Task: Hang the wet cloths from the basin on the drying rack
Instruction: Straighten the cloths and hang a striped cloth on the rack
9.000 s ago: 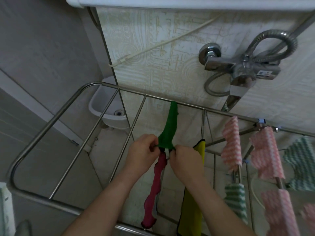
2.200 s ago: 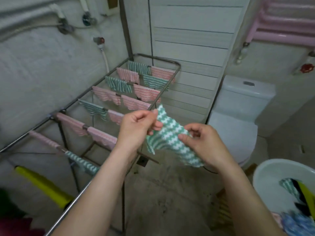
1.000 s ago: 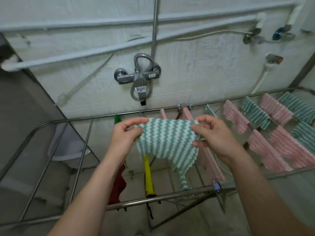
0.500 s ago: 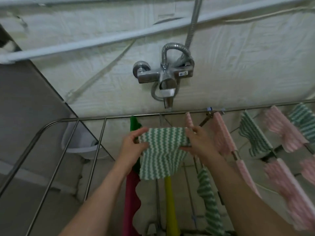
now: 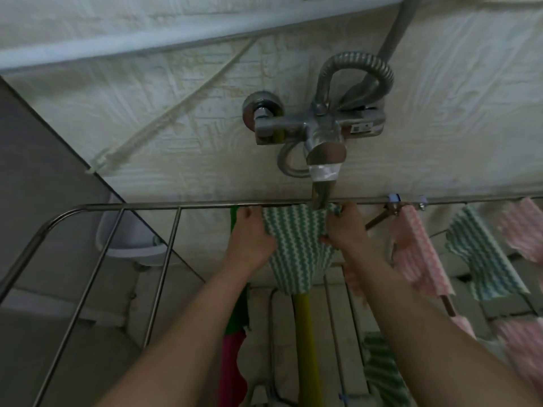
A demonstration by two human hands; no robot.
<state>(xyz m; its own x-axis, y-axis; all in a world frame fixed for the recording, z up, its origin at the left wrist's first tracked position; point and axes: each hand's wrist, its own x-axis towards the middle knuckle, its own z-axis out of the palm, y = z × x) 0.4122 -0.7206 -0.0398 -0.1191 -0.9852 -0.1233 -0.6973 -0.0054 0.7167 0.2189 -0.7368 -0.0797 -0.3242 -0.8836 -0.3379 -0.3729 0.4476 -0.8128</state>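
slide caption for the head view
The left hand and right hand hold a green zigzag cloth at the drying rack rail

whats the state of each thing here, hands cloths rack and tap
green-and-white zigzag cloth, held up at the far rail, hanging down
left hand, grips the cloth's left edge
right hand, grips its right edge
steel tube drying rack, unfolded, partly hung with cloths
long yellow cloth, hanging, top hidden
pink-and-white zigzag cloth, draped over a rail
chrome wall tap, no water running

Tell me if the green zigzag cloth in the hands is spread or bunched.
Spread: left hand and right hand hold the cloth wide at the far rail, hanging flat.
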